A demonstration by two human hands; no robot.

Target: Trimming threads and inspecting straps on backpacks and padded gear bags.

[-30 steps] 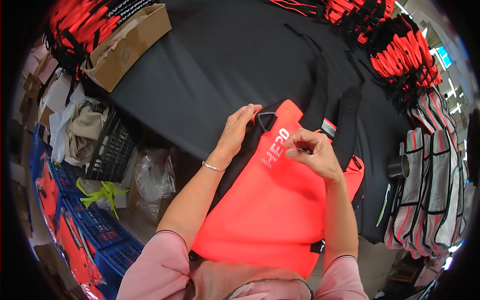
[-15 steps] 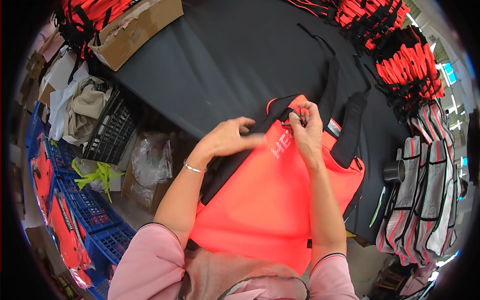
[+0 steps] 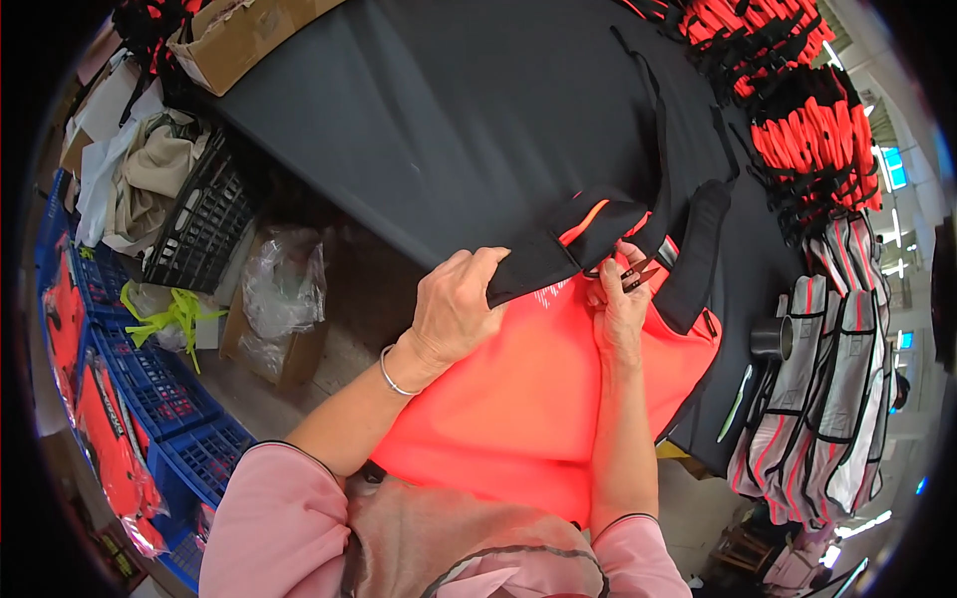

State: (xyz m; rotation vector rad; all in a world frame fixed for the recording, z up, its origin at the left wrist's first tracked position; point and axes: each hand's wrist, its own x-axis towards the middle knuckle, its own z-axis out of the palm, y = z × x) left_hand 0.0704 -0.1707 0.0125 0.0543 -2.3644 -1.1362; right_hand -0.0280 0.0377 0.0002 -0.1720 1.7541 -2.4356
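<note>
Hands are working along the upper edge of a coral-red backpack (image 3: 498, 389)
The left hand (image 3: 454, 304) is gripping its black side panel (image 3: 528, 264), the right (image 3: 620, 299) is grasping small scissors (image 3: 643, 277); the bag is lying over the surface's (image 3: 449, 120) near edge, its shoulder straps (image 3: 698, 249) already attached, the edge seemingly still being handled, the remainder not showing

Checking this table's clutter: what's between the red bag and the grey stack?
In the head view, a grey cup and a slim white-and-green item are between the red bag and the grey stack.
</note>
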